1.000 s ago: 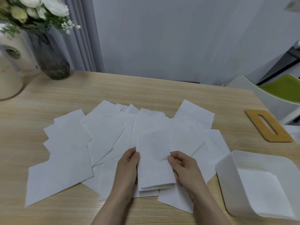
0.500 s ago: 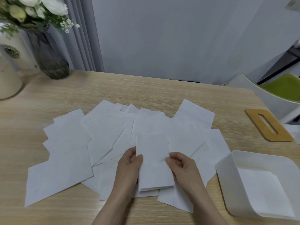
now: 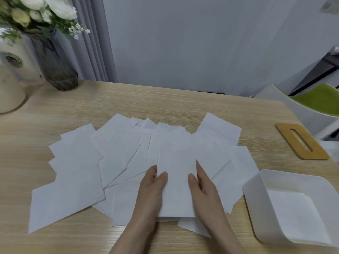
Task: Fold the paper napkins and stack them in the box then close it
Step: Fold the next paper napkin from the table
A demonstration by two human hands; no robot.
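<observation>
- The folded napkin (image 3: 176,182) lies between your two hands, atop the spread of loose napkins (image 3: 117,158) in the middle of the table (image 3: 165,105); its long axis runs away from you, toward the wall.
- Your left hand (image 3: 152,187) pinches its left edge, thumb on top and fingers (image 3: 153,170) tucked under the paper; your right hand (image 3: 201,184) pinches the right edge the same way, thumb flat on the sheet.
- The box (image 3: 255,187) sits to your right, near the napkin but not touching it, with at least one napkin already lying flat inside. Your right hand is the nearer one, so I judge the carry goes rightward.
- The lid (image 3: 288,132) lies beyond the box, apart from it.
- Against half a second ago: both hands have slid down the napkin's sides toward you, and your fingers, curled at the edges then, now lie straighter along them. The napkin looks flatter and squarer, its lower layers better lined up. The box and lid have not moved.
</observation>
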